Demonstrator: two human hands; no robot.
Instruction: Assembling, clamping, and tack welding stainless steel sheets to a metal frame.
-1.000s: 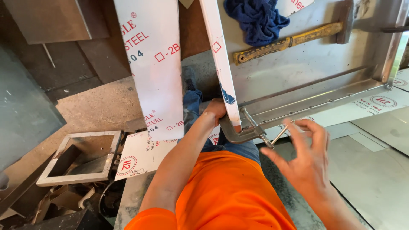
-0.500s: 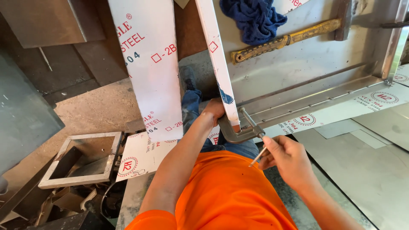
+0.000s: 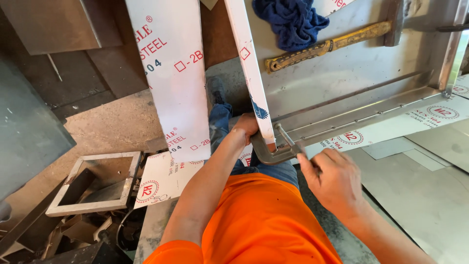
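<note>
- Since the earlier frames the right hand [image 3: 334,183] has come in from lower right and closed on the screw handle of the C-clamp [image 3: 273,149]; one second ago its fingers were spread open and clear of it.
- Left hand [image 3: 246,126] stays at the clamp's frame, fingers wrapped round the lower end of the narrow white-filmed strip [image 3: 249,73]; how tightly they grip, I cannot tell.
- At frame centre, the clamp already straddles the strip's end and the folded steel channel [image 3: 361,110] on the tabletop [image 3: 425,205]; whether the screw is fully tight cannot be told.
- Counted: one clamp, one narrow strip, one wide filmed sheet [image 3: 171,73] at upper left, one hammer [image 3: 322,46] and one blue rag [image 3: 290,19] at top, one square metal frame [image 3: 93,183] at lower left.
</note>
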